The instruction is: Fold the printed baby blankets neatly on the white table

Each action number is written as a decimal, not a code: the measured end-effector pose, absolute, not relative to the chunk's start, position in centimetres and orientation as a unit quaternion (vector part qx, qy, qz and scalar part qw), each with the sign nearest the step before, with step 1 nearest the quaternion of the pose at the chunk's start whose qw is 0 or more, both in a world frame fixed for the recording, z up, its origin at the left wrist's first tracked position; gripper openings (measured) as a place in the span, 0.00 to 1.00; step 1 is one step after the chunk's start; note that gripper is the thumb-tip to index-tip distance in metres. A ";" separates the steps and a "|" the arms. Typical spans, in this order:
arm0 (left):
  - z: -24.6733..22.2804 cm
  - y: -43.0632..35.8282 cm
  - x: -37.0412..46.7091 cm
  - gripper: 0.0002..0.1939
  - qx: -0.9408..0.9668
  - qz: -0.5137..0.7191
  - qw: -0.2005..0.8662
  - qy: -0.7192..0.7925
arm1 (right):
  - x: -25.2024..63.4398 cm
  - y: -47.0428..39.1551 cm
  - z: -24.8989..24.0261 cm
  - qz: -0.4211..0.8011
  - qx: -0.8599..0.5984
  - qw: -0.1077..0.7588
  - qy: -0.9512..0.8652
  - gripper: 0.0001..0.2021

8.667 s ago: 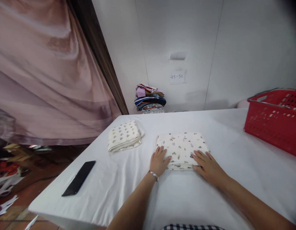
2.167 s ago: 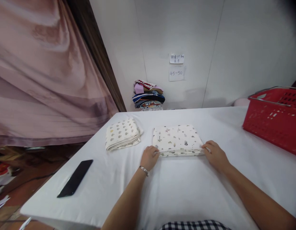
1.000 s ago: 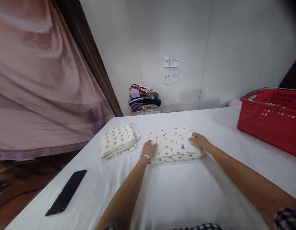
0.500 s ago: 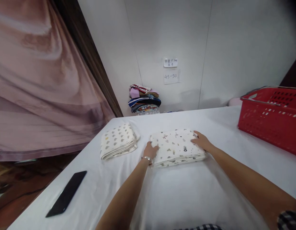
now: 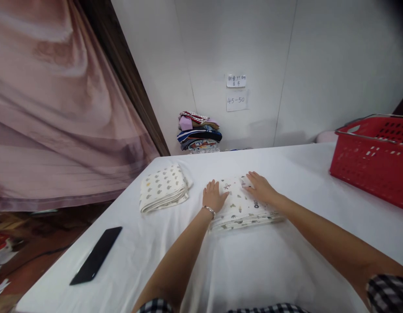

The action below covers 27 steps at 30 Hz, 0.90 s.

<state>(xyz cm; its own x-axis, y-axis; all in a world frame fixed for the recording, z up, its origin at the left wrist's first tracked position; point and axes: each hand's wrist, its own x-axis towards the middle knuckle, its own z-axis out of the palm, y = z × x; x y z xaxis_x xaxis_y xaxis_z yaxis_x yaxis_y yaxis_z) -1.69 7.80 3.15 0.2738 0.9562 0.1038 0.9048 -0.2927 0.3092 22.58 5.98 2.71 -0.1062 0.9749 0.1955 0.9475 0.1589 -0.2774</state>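
A white cloth with small printed figures point(image 5: 237, 204) lies folded in several layers in front of me. My left hand point(image 5: 215, 198) rests flat on its left part, fingers stretched forward, a silver bracelet on the wrist. On the right part lies my right hand point(image 5: 260, 188), palm down with the fingers spread. Left of it is another folded white cloth with grey motifs point(image 5: 164, 188), apart from both hands.
The table point(image 5: 253, 269) has a white cover. A black flat object point(image 5: 96, 255) lies at its left edge. At the right stands a red plastic basket point(image 5: 372, 165). Folded fabrics point(image 5: 199, 132) are stacked by the wall behind. A pink curtain point(image 5: 58, 108) hangs at the left.
Both hands have moved from the side edges of the folded cloth onto its top. The view has shifted slightly.
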 end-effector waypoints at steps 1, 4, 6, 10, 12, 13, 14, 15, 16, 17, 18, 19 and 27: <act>2.7 8.0 -1.5 0.34 0.794 0.117 0.103 0.587 | 22.4 6.4 2.4 0.044 -0.644 0.146 -0.750 0.29; 1.2 8.5 -1.5 0.35 0.787 0.069 0.133 0.599 | 22.6 7.1 1.2 0.044 -0.645 0.098 -0.757 0.27; 0.5 8.7 -1.7 0.36 0.786 0.063 0.134 0.601 | 23.0 7.3 0.5 0.038 -0.646 0.091 -0.757 0.26; 0.0 8.8 -1.9 0.36 0.791 0.072 0.132 0.593 | 23.5 7.4 0.1 0.034 -0.647 0.098 -0.755 0.24; 0.0 8.8 -1.9 0.36 0.792 0.076 0.135 0.591 | 23.5 7.4 0.1 0.041 -0.646 0.100 -0.756 0.24; 0.0 8.8 -1.9 0.36 0.792 0.077 0.135 0.591 | 23.5 7.5 0.1 0.044 -0.645 0.101 -0.756 0.24; 0.0 8.8 -1.8 0.36 0.792 0.077 0.134 0.591 | 23.4 7.6 0.2 0.046 -0.645 0.102 -0.756 0.24; 0.1 8.8 -1.7 0.36 0.791 0.075 0.133 0.593 | 23.4 7.6 0.2 0.046 -0.644 0.103 -0.756 0.24; 0.1 8.8 -1.7 0.36 0.790 0.072 0.132 0.595 | 23.3 7.7 0.3 0.048 -0.644 0.105 -0.756 0.24; 0.2 8.9 -1.6 0.36 0.789 0.070 0.134 0.596 | 23.3 7.7 0.5 0.053 -0.643 0.107 -0.756 0.24; 0.3 8.9 -1.7 0.36 0.788 0.068 0.139 0.596 | 23.4 7.7 0.7 0.064 -0.643 0.110 -0.756 0.23; 0.4 9.0 -1.7 0.36 0.787 0.070 0.146 0.595 | 23.5 7.6 0.9 0.081 -0.643 0.116 -0.753 0.22; 0.5 6.4 -5.7 0.30 0.745 0.185 0.216 0.603 | 28.1 2.4 0.8 0.242 -0.712 0.294 -0.590 0.28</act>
<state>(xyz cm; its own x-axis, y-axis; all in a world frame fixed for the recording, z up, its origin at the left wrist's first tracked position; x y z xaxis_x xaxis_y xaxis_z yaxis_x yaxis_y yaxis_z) -5.70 6.38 0.50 0.2044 0.9788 0.0149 0.8194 -0.1794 0.5444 28.08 2.38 0.82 0.1870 0.9824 0.0018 0.6974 -0.1314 -0.7046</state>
